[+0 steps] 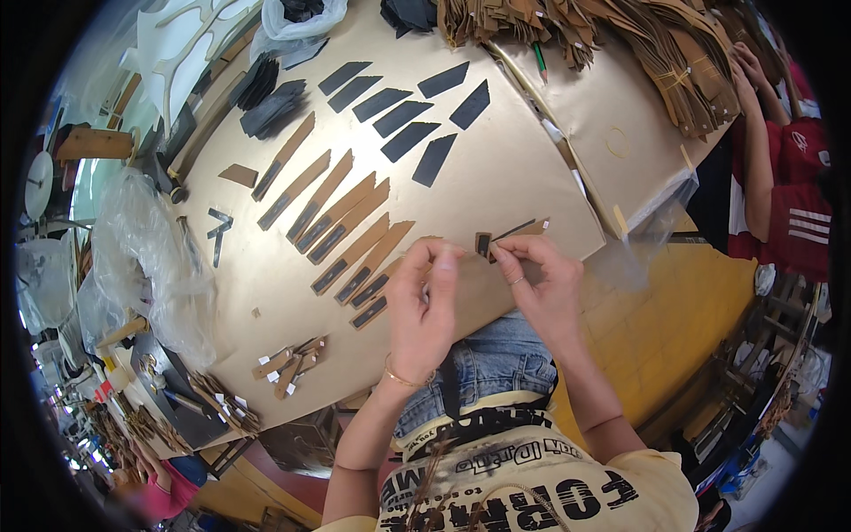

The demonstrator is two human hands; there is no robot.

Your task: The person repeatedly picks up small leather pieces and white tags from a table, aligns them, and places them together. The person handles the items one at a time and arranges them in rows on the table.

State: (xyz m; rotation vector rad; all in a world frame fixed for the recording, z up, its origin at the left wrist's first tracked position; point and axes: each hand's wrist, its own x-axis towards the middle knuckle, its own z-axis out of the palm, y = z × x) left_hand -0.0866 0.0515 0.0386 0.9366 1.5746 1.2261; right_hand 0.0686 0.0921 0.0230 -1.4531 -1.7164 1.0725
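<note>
Brown leather-like strips [295, 191] lie slanted in a row on the table, several with a narrow black piece on the lower end. At the table's near edge, my right hand [542, 282] pinches a brown strip [484, 238] whose short end bears a black patch. Its other part seems to pass behind my fingers toward a pointed tip [534, 227] with a small white tag. Just left of it, my left hand [424, 301] has thumb and forefinger closed together; what they hold, if anything, is too small to tell. Black slanted pieces [403, 118] are spread out beyond the strips.
Stacked black pieces [271, 108] and a loose brown piece [238, 175] lie left. Small tagged strips [291, 363] rest near the front left edge, by crumpled clear plastic [146, 257]. Brown bundles [683, 71] and a green pencil [540, 62] lie far right, near a co-worker's arms [753, 115].
</note>
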